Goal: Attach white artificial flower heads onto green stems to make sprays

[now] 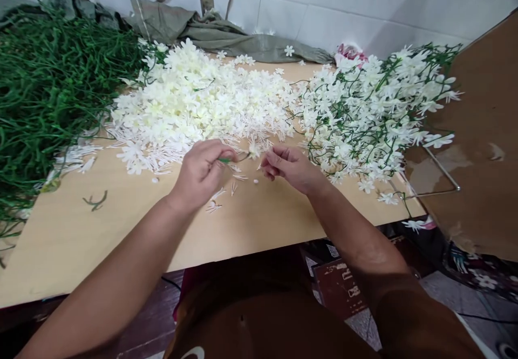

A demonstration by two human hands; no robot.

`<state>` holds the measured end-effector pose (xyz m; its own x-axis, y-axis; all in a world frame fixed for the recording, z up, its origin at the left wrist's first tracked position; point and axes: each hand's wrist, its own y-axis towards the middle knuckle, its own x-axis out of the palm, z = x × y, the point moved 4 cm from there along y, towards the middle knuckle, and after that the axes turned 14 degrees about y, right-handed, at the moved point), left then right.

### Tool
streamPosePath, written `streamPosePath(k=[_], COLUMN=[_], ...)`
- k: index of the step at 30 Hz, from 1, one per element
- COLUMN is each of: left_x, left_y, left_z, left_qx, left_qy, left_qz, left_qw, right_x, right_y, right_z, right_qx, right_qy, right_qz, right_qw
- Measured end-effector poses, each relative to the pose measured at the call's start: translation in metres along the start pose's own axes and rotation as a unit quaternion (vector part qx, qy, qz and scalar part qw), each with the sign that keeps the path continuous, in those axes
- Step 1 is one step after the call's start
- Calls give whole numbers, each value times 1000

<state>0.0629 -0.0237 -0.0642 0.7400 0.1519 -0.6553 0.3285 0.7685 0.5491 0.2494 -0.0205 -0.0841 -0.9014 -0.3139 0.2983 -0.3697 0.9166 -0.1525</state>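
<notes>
My left hand (204, 171) is closed in a pinch on a thin green stem (232, 160) with a white flower head (253, 150) at its tip. My right hand (288, 167) is curled just right of that flower, fingers bent together; whether it holds anything is hidden. Both hands hover over the wooden table (121, 229), right in front of a big heap of loose white flower heads (198, 105). A few petals lie under my hands.
A mass of bare green stems (44, 94) covers the table's left. Finished stems with white flowers (376, 110) are piled at the right. A brown cardboard sheet (481, 137) stands at the far right, grey-green cloth (210, 32) along the tiled wall.
</notes>
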Motion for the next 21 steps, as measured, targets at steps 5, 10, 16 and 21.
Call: streamPosePath(k=[5,10,16,21], left_x=[0,1,2,2], left_y=[1,7,8,8], left_z=[-11,-12,-21,-28], left_qx=[-138,-186,-217,-236], left_qy=[-219,-281,-314,-315], left_qz=[18,14,-13,-29], left_qw=[966,941,924,919], right_x=[-23,-42,-22,-25], right_y=[-13,7,60,79], right_z=[-17,-45,-35,-30], right_qx=[-36,-90,-110,-62], right_qy=[-189,-423,-645,-665], right_qz=[43,149,105,92], right_qw=[980,889,749,738])
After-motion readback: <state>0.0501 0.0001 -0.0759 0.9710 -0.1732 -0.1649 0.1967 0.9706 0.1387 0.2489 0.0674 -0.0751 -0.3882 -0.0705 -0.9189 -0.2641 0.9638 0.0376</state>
